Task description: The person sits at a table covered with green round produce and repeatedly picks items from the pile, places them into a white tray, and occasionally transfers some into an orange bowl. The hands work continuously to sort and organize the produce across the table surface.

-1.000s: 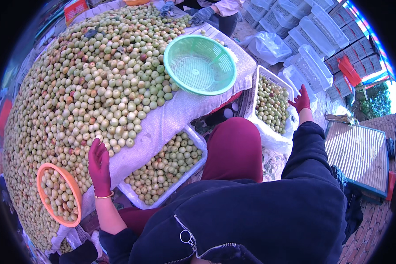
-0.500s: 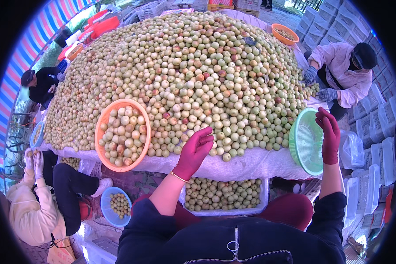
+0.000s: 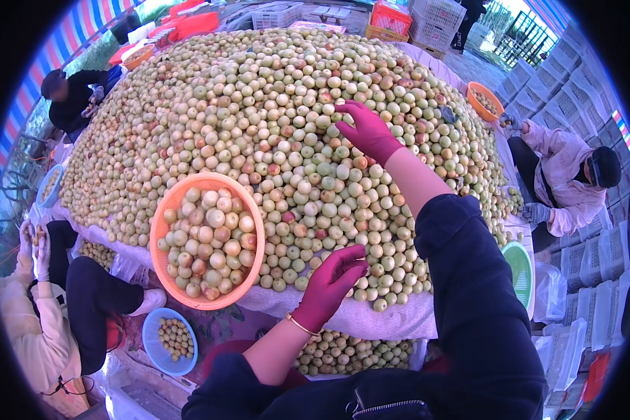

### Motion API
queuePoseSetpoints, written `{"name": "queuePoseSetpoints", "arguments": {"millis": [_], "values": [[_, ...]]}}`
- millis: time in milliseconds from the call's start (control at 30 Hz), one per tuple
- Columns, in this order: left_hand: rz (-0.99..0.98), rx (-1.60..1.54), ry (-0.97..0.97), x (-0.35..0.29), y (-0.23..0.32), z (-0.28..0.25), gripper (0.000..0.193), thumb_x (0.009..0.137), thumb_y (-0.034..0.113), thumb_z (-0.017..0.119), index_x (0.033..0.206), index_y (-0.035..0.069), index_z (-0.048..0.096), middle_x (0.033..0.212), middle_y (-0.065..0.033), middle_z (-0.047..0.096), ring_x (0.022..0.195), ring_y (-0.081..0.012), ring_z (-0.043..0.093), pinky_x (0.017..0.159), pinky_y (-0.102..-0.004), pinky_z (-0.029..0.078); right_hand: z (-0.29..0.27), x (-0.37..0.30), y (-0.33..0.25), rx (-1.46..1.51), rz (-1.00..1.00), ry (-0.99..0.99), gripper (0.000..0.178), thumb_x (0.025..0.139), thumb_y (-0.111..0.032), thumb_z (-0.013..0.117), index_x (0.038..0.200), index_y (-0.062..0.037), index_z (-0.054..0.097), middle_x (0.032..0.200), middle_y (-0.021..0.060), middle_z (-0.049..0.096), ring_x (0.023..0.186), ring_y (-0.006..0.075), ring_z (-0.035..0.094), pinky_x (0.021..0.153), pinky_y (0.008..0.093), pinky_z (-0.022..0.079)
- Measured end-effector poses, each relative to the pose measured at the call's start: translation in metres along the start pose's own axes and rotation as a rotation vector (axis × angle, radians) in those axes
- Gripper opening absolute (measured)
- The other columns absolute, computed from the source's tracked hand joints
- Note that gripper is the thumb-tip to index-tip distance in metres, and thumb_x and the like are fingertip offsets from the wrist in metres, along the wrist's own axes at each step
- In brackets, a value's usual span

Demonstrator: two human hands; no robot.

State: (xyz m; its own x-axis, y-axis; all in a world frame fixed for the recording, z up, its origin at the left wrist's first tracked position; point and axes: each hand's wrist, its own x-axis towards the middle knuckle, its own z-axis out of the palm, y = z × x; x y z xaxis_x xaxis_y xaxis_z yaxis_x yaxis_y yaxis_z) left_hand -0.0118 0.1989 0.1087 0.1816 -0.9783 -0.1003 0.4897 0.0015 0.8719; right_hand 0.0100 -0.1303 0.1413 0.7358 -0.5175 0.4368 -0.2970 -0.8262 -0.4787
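Note:
A big heap of small round pale-green fruits [image 3: 308, 189], some blushed red and resembling jujubes, covers the cloth-draped table. Both my hands wear dark red gloves. My right hand [image 3: 372, 133] is stretched far over the heap, thumb and fingers apart above the fruits; whether its fingertips touch any cannot be told. My left hand [image 3: 331, 285] hovers over the near edge of the heap, fingers loosely bent and apart, with no fruit visible in it. An orange basket [image 3: 203, 303] full of larger-looking fruits sits left of it. A green basket [image 3: 519, 273] is at the right edge, partly hidden by my right arm.
A crate of fruits [image 3: 353, 353] stands below the table edge. A blue basin [image 3: 152, 343] is on the floor at left. One person [image 3: 42, 308] sits at left, another [image 3: 567, 171] works at right. Stacked clear crates [image 3: 595, 252] line the right side; another orange basket [image 3: 472, 98] lies behind.
My right hand has swung from beside the green basket to far over the heap. My left hand is lower in view. The view has shifted, and the right-hand person's hands have moved apart.

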Motion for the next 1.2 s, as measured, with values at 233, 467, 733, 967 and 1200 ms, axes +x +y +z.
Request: {"name": "queuePoseSetpoints", "arguments": {"millis": [233, 467, 733, 967, 1200], "values": [[-0.107, -0.136, 0.038, 0.010, 0.023, -0.009, 0.043, 0.098, 0.013, 0.058, 0.137, -0.002, 0.048, 0.133, -0.0134, 0.058, 0.119, -0.0227, 0.060, 0.103, -0.0374, 0.048, 0.074, 0.082, 0.023, -0.342, -0.014, 0.046, 0.048, 0.088, -0.026, 0.063, 0.134, -0.0136, 0.056, 0.139, 0.0179, 0.052, 0.129, 0.0335, 0.050, 0.103, 0.0437, 0.045], [-0.155, -0.199, 0.049, 0.010, 0.026, -0.022, 0.043, 0.099, 0.015, 0.056, 0.138, -0.002, 0.048, 0.132, -0.0132, 0.058, 0.120, -0.0243, 0.059, 0.104, -0.0399, 0.047, 0.104, 0.093, 0.032, -0.501, -0.029, 0.016, 0.043, 0.083, -0.017, 0.061, 0.126, -0.0114, 0.060, 0.120, 0.0116, 0.064, 0.116, 0.0315, 0.057, 0.089, 0.0450, 0.052], [-0.156, -0.236, 0.045, 0.015, 0.018, -0.020, 0.040, 0.100, 0.013, 0.053, 0.137, -0.001, 0.049, 0.133, -0.0135, 0.057, 0.119, -0.0241, 0.060, 0.103, -0.0399, 0.047, 0.083, 0.068, 0.018, -0.065, 0.004, -0.175, 0.030, 0.086, -0.011, 0.061, 0.115, -0.0165, 0.070, 0.111, 0.0122, 0.065, 0.100, 0.0305, 0.065, 0.085, 0.0407, 0.053], [-0.167, -0.247, 0.010, 0.016, 0.013, -0.014, 0.039, 0.100, 0.013, 0.054, 0.136, -0.001, 0.049, 0.134, -0.0138, 0.058, 0.119, -0.0244, 0.060, 0.103, -0.0400, 0.047, 0.034, 0.065, 0.049, -0.485, 0.241, -0.111, 0.024, 0.088, -0.016, 0.058, 0.109, -0.0113, 0.067, 0.121, 0.0111, 0.064, 0.106, 0.0311, 0.066, 0.087, 0.0454, 0.054], [-0.177, -0.231, 0.021, 0.015, 0.012, -0.014, 0.040, 0.100, 0.014, 0.054, 0.136, -0.001, 0.049, 0.133, -0.0135, 0.058, 0.118, -0.0242, 0.060, 0.102, -0.0395, 0.048, 0.029, 0.074, 0.055, -0.384, 0.414, -0.347, 0.028, 0.089, -0.025, 0.058, 0.110, -0.0080, 0.065, 0.111, 0.0171, 0.067, 0.105, 0.0316, 0.067, 0.086, 0.0453, 0.055]]}}
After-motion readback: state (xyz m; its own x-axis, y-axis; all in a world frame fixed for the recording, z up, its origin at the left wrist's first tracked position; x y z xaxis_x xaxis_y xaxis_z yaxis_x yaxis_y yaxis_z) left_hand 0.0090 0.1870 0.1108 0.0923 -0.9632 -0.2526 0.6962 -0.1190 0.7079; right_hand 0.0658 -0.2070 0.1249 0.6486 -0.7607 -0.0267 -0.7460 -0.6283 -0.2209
